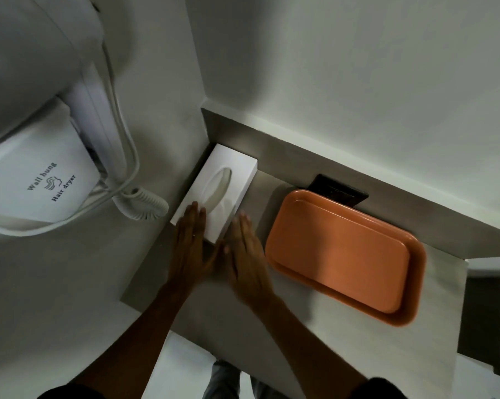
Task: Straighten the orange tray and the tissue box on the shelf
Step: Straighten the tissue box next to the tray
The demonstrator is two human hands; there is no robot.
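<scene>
A white tissue box point(225, 174) with an oval slot lies in the shelf's back left corner, along the left wall. My left hand point(192, 240) rests flat on its near left end, fingers spread. My right hand point(247, 254) is flat beside the box's near right corner, fingers straight; whether it touches the box is unclear. An orange tray point(346, 254) lies empty to the right of my hands, apart from them, its long side running diagonally in the view.
The grey shelf point(315, 326) ends at a front edge near my forearms. A black wall socket point(341, 194) sits behind the tray's far end. A white wall-hung hair dryer point(39, 168) with a coiled cord point(145, 205) hangs on the left wall.
</scene>
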